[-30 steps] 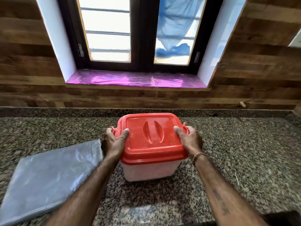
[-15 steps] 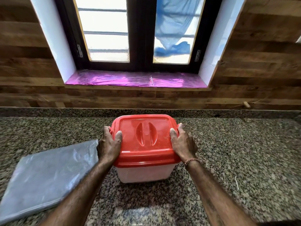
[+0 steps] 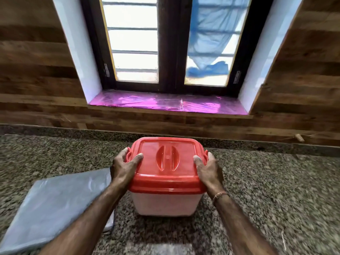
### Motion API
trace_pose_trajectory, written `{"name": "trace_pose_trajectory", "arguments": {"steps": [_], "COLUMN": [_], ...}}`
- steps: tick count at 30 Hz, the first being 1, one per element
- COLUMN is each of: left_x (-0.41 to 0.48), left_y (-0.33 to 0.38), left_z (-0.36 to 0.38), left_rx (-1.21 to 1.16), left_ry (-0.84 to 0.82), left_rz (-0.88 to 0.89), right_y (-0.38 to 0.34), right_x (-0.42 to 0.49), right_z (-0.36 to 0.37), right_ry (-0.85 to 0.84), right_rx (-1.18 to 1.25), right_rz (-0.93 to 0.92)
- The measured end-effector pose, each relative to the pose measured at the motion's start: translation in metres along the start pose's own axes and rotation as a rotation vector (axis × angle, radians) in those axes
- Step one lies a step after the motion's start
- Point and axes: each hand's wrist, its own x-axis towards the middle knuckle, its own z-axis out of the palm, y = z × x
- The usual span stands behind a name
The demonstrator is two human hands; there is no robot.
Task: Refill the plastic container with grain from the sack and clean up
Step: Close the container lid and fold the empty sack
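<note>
Fingers (image 3: 136, 157) of both hands clasp the red-lidded container (image 3: 166, 204).

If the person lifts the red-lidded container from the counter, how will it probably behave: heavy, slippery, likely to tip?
The container looks rigid, so it should keep its shape. Both the left hand and the right hand grip the red lid sides, which suggests weight, though its contents are unclear. Its base looks narrower than the top, so it may tip if pushed high.
</note>
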Motion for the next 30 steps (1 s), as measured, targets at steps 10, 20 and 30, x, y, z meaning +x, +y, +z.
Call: {"name": "trace_pose_trajectory", "arguments": {"steps": [10,20,30], "left_x": [0.13,0.193,0.202], "left_y": [0.042,0.04,0.036], "left_z": [0.046,0.08,0.087], "left_rx": [-0.093,-0.079,-0.039], "left_ry": [-0.075,-0.05,-0.013], "left_rz": [0.024,0.02,0.003], "right_y": [-0.046,-0.054,-0.047], "right_x": [0.116,0.168,0.179], "right_z": [0.027,0.053,0.062], "right_ry": [0.013,0.081,0.111], "right_rx": [0.053,-0.011,-0.086], "right_rz": [0.069,0.066,0.118]}}
